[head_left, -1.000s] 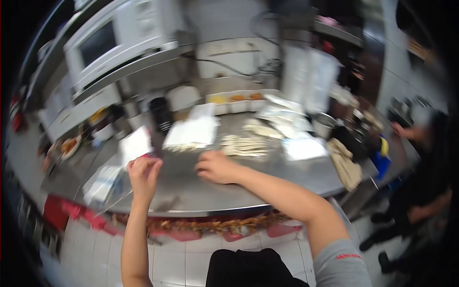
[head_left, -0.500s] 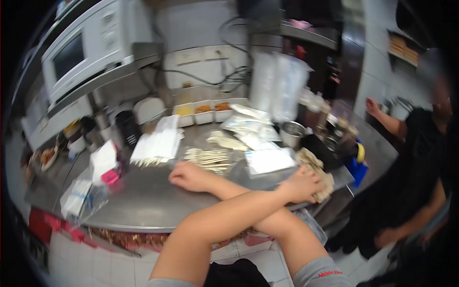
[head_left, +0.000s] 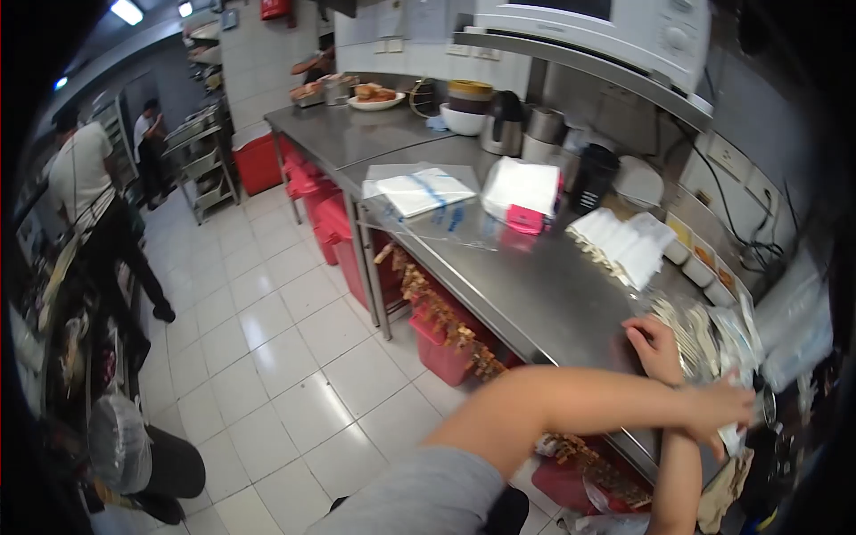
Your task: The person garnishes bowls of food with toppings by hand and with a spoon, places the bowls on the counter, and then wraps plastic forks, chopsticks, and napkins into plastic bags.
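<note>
My forearms cross over the steel table, left over right. My left hand (head_left: 720,408) reaches to the far right with its fingers apart, blurred, and nothing shows in it. Just below it lies a crumpled beige cloth (head_left: 727,492), apart from the fingers. My right hand (head_left: 657,346) is loosely closed on the steel table (head_left: 553,294), and I see nothing in it. Beside its knuckles are rows of thin pale sticks (head_left: 679,334) in clear plastic. Behind it lie white paper sleeves (head_left: 624,239) with pale tips sticking out.
White napkins (head_left: 522,189) with a pink packet (head_left: 526,218) and a plastic-wrapped white pack (head_left: 419,192) lie farther left. White food tubs (head_left: 700,259) line the wall. A microwave (head_left: 606,40) sits overhead. Red bins (head_left: 343,236) stand below, a black bin (head_left: 165,459) across the aisle. People work at far left.
My view has swung left, bringing the aisle and floor in. My left hand has come off the beige cloth. My right hand stays closed beside the sticks.
</note>
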